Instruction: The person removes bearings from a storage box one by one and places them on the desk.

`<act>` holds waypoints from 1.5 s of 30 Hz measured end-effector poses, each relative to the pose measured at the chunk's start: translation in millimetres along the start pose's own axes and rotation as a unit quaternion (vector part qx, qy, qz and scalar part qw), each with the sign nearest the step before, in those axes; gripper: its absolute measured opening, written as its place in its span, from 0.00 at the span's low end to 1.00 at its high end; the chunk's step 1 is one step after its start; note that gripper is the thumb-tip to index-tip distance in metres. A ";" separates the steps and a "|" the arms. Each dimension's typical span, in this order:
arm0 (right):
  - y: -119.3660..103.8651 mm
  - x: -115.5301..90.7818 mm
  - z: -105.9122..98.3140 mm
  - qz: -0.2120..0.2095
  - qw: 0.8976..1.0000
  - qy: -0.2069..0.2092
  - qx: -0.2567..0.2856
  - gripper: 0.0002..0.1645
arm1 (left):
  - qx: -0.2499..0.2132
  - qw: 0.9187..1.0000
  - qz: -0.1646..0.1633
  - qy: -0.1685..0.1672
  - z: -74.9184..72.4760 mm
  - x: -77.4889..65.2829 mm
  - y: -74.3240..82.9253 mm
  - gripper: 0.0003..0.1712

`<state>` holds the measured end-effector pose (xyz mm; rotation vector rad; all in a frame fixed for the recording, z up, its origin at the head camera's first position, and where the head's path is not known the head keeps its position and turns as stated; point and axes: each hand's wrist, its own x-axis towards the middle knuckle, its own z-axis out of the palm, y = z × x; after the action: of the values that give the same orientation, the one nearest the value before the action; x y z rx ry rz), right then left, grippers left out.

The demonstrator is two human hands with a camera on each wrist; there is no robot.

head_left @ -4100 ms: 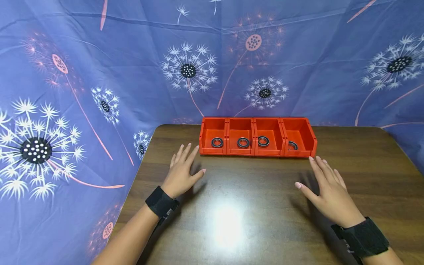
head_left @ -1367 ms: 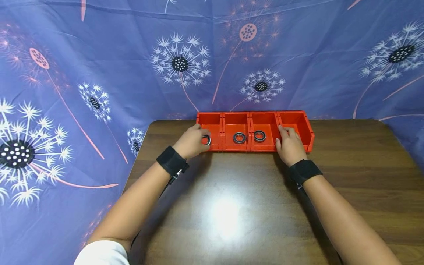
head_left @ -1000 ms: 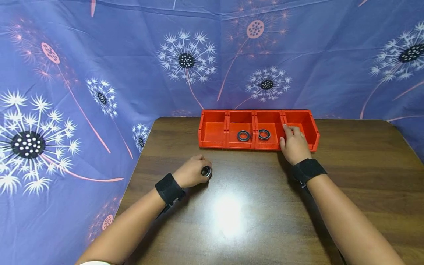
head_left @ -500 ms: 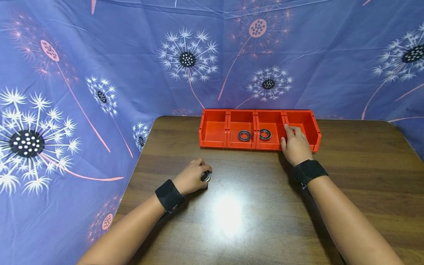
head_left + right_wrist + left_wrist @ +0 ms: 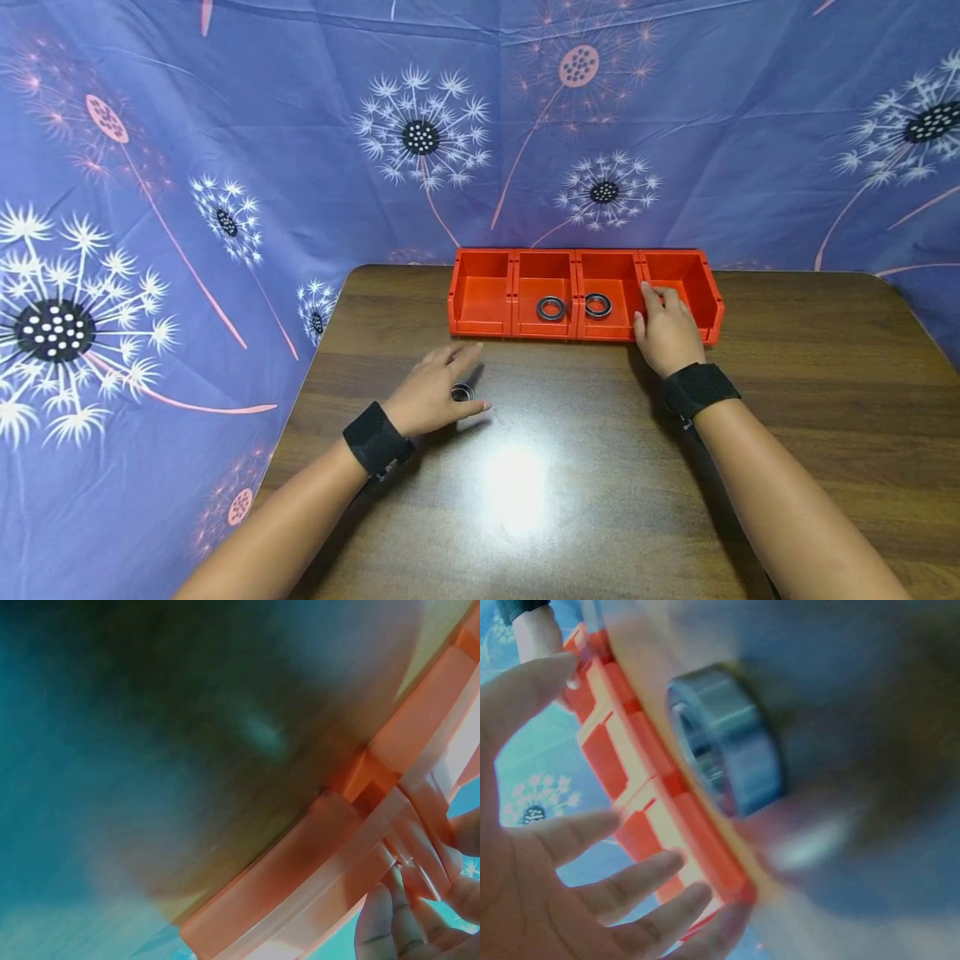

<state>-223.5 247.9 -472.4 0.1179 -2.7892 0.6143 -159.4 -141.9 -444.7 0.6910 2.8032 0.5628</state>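
A ball bearing (image 5: pixel 462 392), a dark-rimmed steel ring, lies on the wooden table in front of the red bins; it looms large as a bearing (image 5: pixel 727 742) in the left wrist view. My left hand (image 5: pixel 431 392) is spread around it, thumb and fingers apart and not gripping. At the row of red bins (image 5: pixel 483 327), my right hand (image 5: pixel 670 329) pinches the wall between the third and rightmost bins, thumb on one side and fingers (image 5: pixel 375 922) on the other. One bearing (image 5: pixel 551 308) sits in the second bin, another bearing (image 5: pixel 597 305) in the third. My hand covers much of the rightmost bin.
The bins stand along the back of the wooden table (image 5: pixel 600 467), close to a blue dandelion-print cloth (image 5: pixel 525 167) that hangs behind and to the left. A bright glare spot marks the tabletop near its middle.
My left hand took the bearing from the leftmost bin, brought it toward me onto the table, and has just released it. My right hand came to the bin wall and stays there.
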 end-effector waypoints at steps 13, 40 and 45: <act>2.9 -1.6 -6.9 -0.011 1.000 -0.010 -0.016 0.34 | 0.033 0.998 0.042 0.022 -32.6 93.8 47.4 0.69; -3.8 -2.9 -4.1 0.003 0.999 -0.035 -0.041 0.35 | 0.047 0.995 -0.010 -0.084 -5.7 210.3 69.7 0.39; -1.8 -1.9 -8.0 0.002 0.999 -0.030 -0.044 0.35 | 0.083 0.992 0.023 -0.093 -3.4 219.4 75.4 0.25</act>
<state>-219.4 249.7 -465.3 0.1150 -2.8701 0.4970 -320.8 24.4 -432.9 0.7981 2.6846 0.2582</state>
